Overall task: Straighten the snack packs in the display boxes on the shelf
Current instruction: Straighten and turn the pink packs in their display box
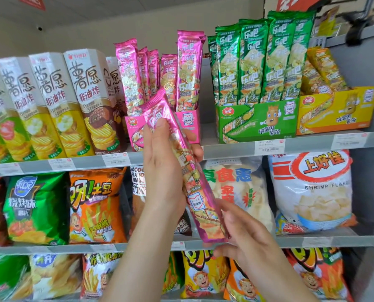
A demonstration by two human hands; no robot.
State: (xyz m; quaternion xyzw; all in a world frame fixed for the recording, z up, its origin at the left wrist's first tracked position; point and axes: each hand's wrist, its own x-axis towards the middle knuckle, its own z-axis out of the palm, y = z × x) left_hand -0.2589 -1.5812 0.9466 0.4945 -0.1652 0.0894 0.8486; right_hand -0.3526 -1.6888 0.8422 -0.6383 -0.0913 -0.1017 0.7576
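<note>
Head view: long pink foil snack pack (200, 201) held tilted, out in front of pink cardboard display box (133, 129), likely for reseating upright; left grip (162, 171) wrapped round upper half, right grip (247, 236) pinching bottom end.

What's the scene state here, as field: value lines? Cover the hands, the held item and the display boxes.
held item: pink pack, tilted, out of its box, in front of the shelves
left hand: grips the pack's upper half
right hand: holds the pack's lower end
pink display box: top shelf, packs standing at uneven heights
green display box: right of the pink one, packs upright
yellow display box: far right, packs leaning
</note>
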